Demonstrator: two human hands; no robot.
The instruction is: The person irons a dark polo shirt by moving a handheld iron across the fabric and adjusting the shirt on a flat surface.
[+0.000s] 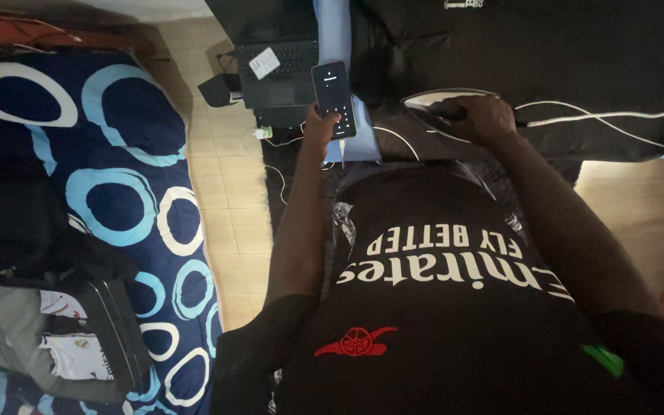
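Left hand [318, 127] raised over the near edge of the worktop [332, 34], grip clenched round the lower part of a phone [334, 98], thumb across the lit screen. Phone upright and tilted a little to the left, dark keypad showing, a white cable [343, 150] hanging from its bottom end. Right hand [484, 119] just to the right, grip clenched round the handle of an iron [443, 104], fingers wrapped over the top and hiding most of it. Iron flat on a black garment [562, 54], pointed nose towards the left, pale rim showing round the soleplate. White cord [601, 117] running from behind the right hand off towards the right edge, lying loose over the garment. Black garment spread across the worktop, covering most of it, light blue cover showing at the left and far right edges. Phone and iron near each other, not touching.

Behind the phone, a black laptop [278, 73] open on the floor side of the worktop, a small white card on its keyboard. Below it a white charger plug [263, 134] and thin white wires trailing over the beige tiled floor [228, 192]. On the left, a bed [128, 154] with a dark blue cover printed with light blue and white rings. On the bed's near corner, a grey and black bag [48, 323] with white clothing inside. Black shirt with white lettering and a red emblem filling the lower middle of the view
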